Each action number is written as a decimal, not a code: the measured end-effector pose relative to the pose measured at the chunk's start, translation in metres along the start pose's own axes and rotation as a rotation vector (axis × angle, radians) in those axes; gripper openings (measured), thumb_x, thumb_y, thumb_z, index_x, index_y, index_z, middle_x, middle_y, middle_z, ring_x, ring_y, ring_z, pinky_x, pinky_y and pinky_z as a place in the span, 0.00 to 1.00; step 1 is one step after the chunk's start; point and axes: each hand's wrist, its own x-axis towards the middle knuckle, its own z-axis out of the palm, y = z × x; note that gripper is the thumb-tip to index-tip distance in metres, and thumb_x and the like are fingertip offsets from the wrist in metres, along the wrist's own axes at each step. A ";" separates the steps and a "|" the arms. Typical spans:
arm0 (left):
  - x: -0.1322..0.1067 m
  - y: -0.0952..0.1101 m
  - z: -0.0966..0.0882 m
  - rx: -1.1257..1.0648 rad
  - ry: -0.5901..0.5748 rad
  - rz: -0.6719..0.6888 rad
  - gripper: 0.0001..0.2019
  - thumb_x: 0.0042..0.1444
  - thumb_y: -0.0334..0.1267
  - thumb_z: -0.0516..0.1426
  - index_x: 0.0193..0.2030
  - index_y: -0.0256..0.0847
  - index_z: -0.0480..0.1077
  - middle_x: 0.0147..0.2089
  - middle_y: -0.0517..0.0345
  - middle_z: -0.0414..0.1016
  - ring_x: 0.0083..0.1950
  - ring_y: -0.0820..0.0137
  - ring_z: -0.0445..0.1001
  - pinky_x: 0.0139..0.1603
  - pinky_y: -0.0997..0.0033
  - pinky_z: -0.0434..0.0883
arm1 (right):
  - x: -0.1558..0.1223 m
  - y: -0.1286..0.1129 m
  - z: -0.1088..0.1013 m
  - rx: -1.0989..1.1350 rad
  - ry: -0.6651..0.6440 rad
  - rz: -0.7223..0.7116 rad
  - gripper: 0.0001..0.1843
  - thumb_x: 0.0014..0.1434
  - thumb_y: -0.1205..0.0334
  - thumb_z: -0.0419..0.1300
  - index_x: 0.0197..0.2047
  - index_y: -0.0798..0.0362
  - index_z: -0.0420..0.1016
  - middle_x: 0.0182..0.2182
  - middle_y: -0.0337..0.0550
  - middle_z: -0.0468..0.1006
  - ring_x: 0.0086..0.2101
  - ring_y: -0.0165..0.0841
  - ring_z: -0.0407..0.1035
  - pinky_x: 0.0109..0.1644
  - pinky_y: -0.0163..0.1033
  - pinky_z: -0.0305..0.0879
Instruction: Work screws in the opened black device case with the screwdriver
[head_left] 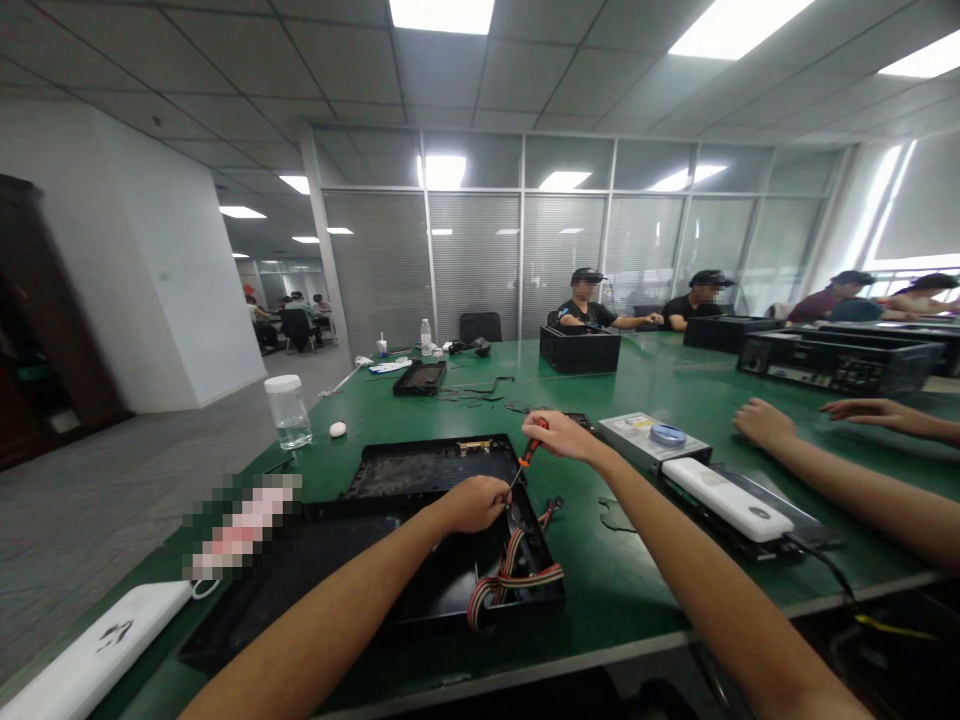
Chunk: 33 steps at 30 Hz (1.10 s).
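Observation:
My right hand is wrapped round the handle of a screwdriver with a red and black grip. The shaft slants down to the left, towards a black metal computer case lying open on the table. At its tip, my left hand is closed, fingers pinched together by the inner right wall of the case. What those fingers hold is hidden. A striped ribbon of wires loops over the near right corner of the case. Behind it, the case's raised far section carries a small gold-coloured strip.
On the green table, a silver drive unit and a white power bank lie to the right, near a co-worker's hands. A clear jar stands at left. More black cases and seated people are farther back.

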 end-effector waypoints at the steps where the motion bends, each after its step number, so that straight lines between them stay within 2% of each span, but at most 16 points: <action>1: -0.001 -0.001 0.000 -0.002 0.002 0.007 0.07 0.53 0.29 0.49 0.37 0.39 0.64 0.34 0.59 0.69 0.36 0.72 0.67 0.38 0.77 0.62 | -0.002 0.019 0.005 0.180 0.065 0.069 0.14 0.52 0.52 0.51 0.27 0.55 0.65 0.12 0.31 0.60 0.13 0.23 0.52 0.16 0.29 0.46; 4: -0.003 -0.003 0.001 -0.017 0.023 0.035 0.07 0.55 0.30 0.48 0.40 0.40 0.62 0.38 0.58 0.68 0.39 0.72 0.66 0.42 0.76 0.62 | -0.007 0.066 0.027 0.696 0.317 0.260 0.12 0.52 0.53 0.50 0.25 0.53 0.60 0.09 0.26 0.51 0.09 0.21 0.43 0.12 0.28 0.39; 6: -0.005 -0.003 0.001 -0.037 0.043 0.043 0.07 0.56 0.30 0.47 0.40 0.39 0.62 0.39 0.57 0.67 0.40 0.72 0.66 0.43 0.76 0.62 | -0.007 0.081 0.039 0.948 0.429 0.306 0.12 0.51 0.53 0.51 0.26 0.53 0.59 0.09 0.25 0.50 0.09 0.21 0.42 0.12 0.27 0.40; 8: -0.006 -0.003 -0.001 -0.058 0.063 0.054 0.07 0.56 0.30 0.47 0.39 0.39 0.62 0.39 0.57 0.67 0.40 0.73 0.66 0.43 0.76 0.62 | -0.003 0.084 0.046 1.121 0.450 0.307 0.13 0.51 0.52 0.53 0.27 0.53 0.60 0.10 0.26 0.52 0.10 0.20 0.45 0.12 0.26 0.42; 12: -0.011 -0.005 -0.016 -0.051 0.083 0.051 0.05 0.54 0.31 0.50 0.37 0.37 0.65 0.38 0.56 0.68 0.40 0.72 0.66 0.43 0.76 0.62 | 0.001 0.077 0.047 1.261 0.384 0.309 0.12 0.51 0.53 0.55 0.31 0.54 0.64 0.18 0.34 0.66 0.14 0.20 0.55 0.13 0.25 0.49; 14: -0.016 -0.011 -0.028 -0.076 0.030 0.019 0.05 0.52 0.30 0.51 0.34 0.37 0.67 0.35 0.57 0.70 0.38 0.72 0.68 0.41 0.76 0.63 | 0.000 0.078 0.046 1.271 0.348 0.291 0.09 0.50 0.59 0.59 0.33 0.54 0.66 0.25 0.36 0.70 0.17 0.20 0.59 0.15 0.25 0.54; 15: -0.019 -0.015 -0.034 -0.112 -0.039 -0.007 0.04 0.51 0.30 0.52 0.33 0.37 0.68 0.33 0.57 0.71 0.36 0.73 0.68 0.40 0.76 0.64 | -0.001 0.079 0.046 1.267 0.342 0.276 0.09 0.48 0.63 0.60 0.34 0.54 0.66 0.26 0.36 0.70 0.19 0.20 0.60 0.18 0.25 0.57; 18: -0.029 -0.029 -0.047 -0.282 -0.396 -0.170 0.04 0.46 0.30 0.55 0.30 0.36 0.70 0.26 0.59 0.71 0.28 0.74 0.70 0.31 0.77 0.66 | -0.002 0.084 0.048 1.237 0.393 0.246 0.12 0.43 0.68 0.63 0.31 0.53 0.65 0.24 0.33 0.67 0.21 0.21 0.61 0.23 0.26 0.61; 20: -0.035 -0.039 -0.048 -0.372 -0.613 -0.341 0.03 0.43 0.29 0.56 0.28 0.35 0.70 0.23 0.59 0.71 0.25 0.73 0.70 0.27 0.75 0.67 | -0.003 0.084 0.051 1.189 0.441 0.240 0.13 0.42 0.65 0.65 0.29 0.52 0.63 0.21 0.30 0.63 0.20 0.21 0.59 0.23 0.27 0.60; 21: -0.037 -0.043 -0.046 -0.405 -0.684 -0.420 0.03 0.42 0.29 0.56 0.27 0.35 0.70 0.22 0.60 0.70 0.24 0.73 0.70 0.26 0.75 0.67 | -0.003 0.081 0.052 1.142 0.450 0.233 0.14 0.42 0.62 0.65 0.29 0.52 0.62 0.20 0.30 0.61 0.20 0.21 0.57 0.23 0.27 0.59; 23: -0.039 -0.049 -0.042 -0.454 -0.776 -0.527 0.01 0.41 0.29 0.57 0.24 0.35 0.68 0.20 0.60 0.69 0.23 0.73 0.69 0.25 0.74 0.67 | -0.004 0.073 0.052 0.961 0.438 0.203 0.14 0.45 0.55 0.62 0.26 0.52 0.60 0.18 0.29 0.58 0.19 0.22 0.55 0.23 0.28 0.57; 26: -0.040 -0.053 -0.041 -0.458 -0.867 -0.558 0.07 0.41 0.35 0.60 0.22 0.35 0.66 0.19 0.60 0.68 0.22 0.73 0.67 0.25 0.74 0.66 | -0.010 0.048 0.050 0.496 0.363 0.104 0.19 0.53 0.48 0.53 0.20 0.53 0.57 0.16 0.32 0.57 0.19 0.24 0.54 0.25 0.31 0.56; 27: -0.041 -0.053 -0.044 -0.414 -0.839 -0.532 0.10 0.41 0.40 0.60 0.21 0.35 0.65 0.18 0.61 0.66 0.21 0.74 0.66 0.25 0.74 0.65 | -0.014 0.037 0.049 0.340 0.323 0.053 0.21 0.54 0.48 0.50 0.19 0.53 0.57 0.16 0.33 0.58 0.20 0.25 0.55 0.26 0.32 0.56; 28: -0.042 -0.053 -0.048 -0.349 -0.757 -0.486 0.14 0.42 0.45 0.60 0.20 0.35 0.65 0.17 0.61 0.65 0.21 0.74 0.65 0.24 0.75 0.64 | -0.021 0.024 0.048 0.202 0.270 -0.008 0.21 0.56 0.48 0.48 0.18 0.54 0.58 0.16 0.35 0.60 0.20 0.26 0.56 0.28 0.33 0.56; 31: -0.048 -0.052 -0.066 -0.132 -0.314 -0.309 0.25 0.52 0.57 0.48 0.21 0.33 0.65 0.19 0.61 0.64 0.23 0.74 0.64 0.26 0.76 0.61 | -0.057 -0.020 0.048 -0.108 -0.005 -0.231 0.17 0.57 0.54 0.48 0.22 0.55 0.65 0.24 0.40 0.68 0.26 0.29 0.62 0.33 0.34 0.57; 33: -0.053 -0.054 -0.075 0.002 -0.066 -0.265 0.28 0.57 0.56 0.40 0.30 0.33 0.67 0.24 0.58 0.68 0.28 0.71 0.66 0.30 0.75 0.60 | -0.090 -0.047 0.051 -0.285 -0.236 -0.304 0.10 0.54 0.59 0.52 0.27 0.54 0.70 0.28 0.43 0.72 0.31 0.31 0.64 0.36 0.34 0.56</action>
